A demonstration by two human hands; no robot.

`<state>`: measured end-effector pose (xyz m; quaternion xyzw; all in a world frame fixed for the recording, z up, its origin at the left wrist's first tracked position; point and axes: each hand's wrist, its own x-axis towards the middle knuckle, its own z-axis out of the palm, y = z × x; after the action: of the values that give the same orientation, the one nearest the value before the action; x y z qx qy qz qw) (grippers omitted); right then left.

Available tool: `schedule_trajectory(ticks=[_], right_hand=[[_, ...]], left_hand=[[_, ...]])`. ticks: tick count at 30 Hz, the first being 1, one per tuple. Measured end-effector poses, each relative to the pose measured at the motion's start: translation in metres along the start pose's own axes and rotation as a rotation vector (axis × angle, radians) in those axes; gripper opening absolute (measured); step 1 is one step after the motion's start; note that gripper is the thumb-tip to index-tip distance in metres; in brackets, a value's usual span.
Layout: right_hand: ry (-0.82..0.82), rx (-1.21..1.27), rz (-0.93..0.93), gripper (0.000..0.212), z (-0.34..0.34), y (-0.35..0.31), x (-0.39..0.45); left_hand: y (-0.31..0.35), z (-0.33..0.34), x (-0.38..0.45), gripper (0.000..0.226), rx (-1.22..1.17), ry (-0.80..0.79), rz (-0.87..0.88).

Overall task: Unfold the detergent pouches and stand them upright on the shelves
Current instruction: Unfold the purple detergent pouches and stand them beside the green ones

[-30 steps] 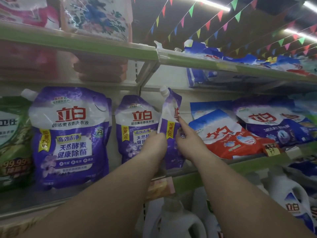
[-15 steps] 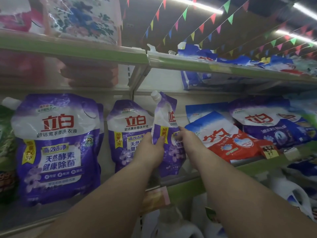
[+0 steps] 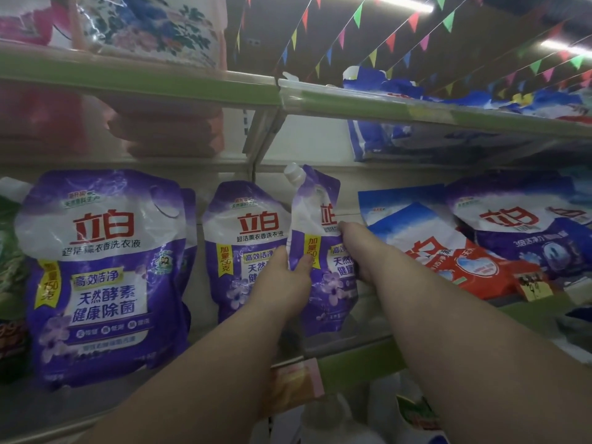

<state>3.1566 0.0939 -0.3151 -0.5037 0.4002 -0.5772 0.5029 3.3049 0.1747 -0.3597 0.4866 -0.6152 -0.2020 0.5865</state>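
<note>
Head view:

- Left hand (image 3: 282,283): arm reaches up and forward; thumb and fingers pinch the left edge of the folded pouch (image 3: 323,251) at mid-height.
- Right hand (image 3: 358,248): arm reaches up from the lower right; fingers curl round the pouch's right edge, fingertips at the red logo.
- Folded pouch: purple and white, creased lengthwise so only part of its front shows; upright on the middle shelf (image 3: 358,357), white spout cap (image 3: 293,173) at top left. Readable: part of the red logo, "加量150克" on a yellow tag, partial "天然", "健康".
- Middle pouch (image 3: 243,241): just left of the held one, upright, partly hidden by the left hand. Readable: "立白", "超洁薰衣香洗衣液", "高效洁净".
- Big pouch (image 3: 102,274): far left, upright, same purple design. Readable: "立白", "天然酵素", "健康除菌", "150克".
- Red bag (image 3: 448,251): blue, white and red, lying tilted to the right of the right hand; writing too blurred to read.
- Right pouch (image 3: 519,232): purple, leaning behind the red bag; "立白" logo legible.
- Yellow tag (image 3: 533,285): at the shelf edge under the red bag; digits unclear.
- Top shelf (image 3: 368,102): green-edged, carries crumpled blue bags (image 3: 400,88).
- Bunting (image 3: 378,27): coloured flags strung under the ceiling.
</note>
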Motion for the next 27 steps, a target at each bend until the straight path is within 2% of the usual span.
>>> schedule_trajectory(ticks=[5,8,14,21,24,27], right_hand=[[-0.084,0.004,0.046,0.033,-0.007,0.017,0.004],[-0.122,0.015,0.021,0.032,-0.011,0.020,0.004],[-0.069,-0.059,-0.028,0.041,-0.013,0.023,0.014],[0.021,-0.157,-0.086,0.034,-0.015,0.019,0.004],[0.044,-0.202,-0.131,0.041,-0.018,0.019,0.000],[0.063,-0.245,-0.176,0.045,-0.024,0.020,-0.010]], left_hand=[[-0.002,0.001,0.001,0.010,0.031,0.030,-0.023],[-0.003,0.001,0.001,0.019,0.109,0.087,-0.023],[-0.003,-0.002,0.000,0.022,0.202,0.155,0.011],[-0.004,-0.005,0.003,0.032,0.132,0.252,-0.030],[-0.003,-0.007,0.004,0.026,0.138,0.339,-0.010],[-0.004,-0.008,0.006,0.017,0.226,0.340,0.026]])
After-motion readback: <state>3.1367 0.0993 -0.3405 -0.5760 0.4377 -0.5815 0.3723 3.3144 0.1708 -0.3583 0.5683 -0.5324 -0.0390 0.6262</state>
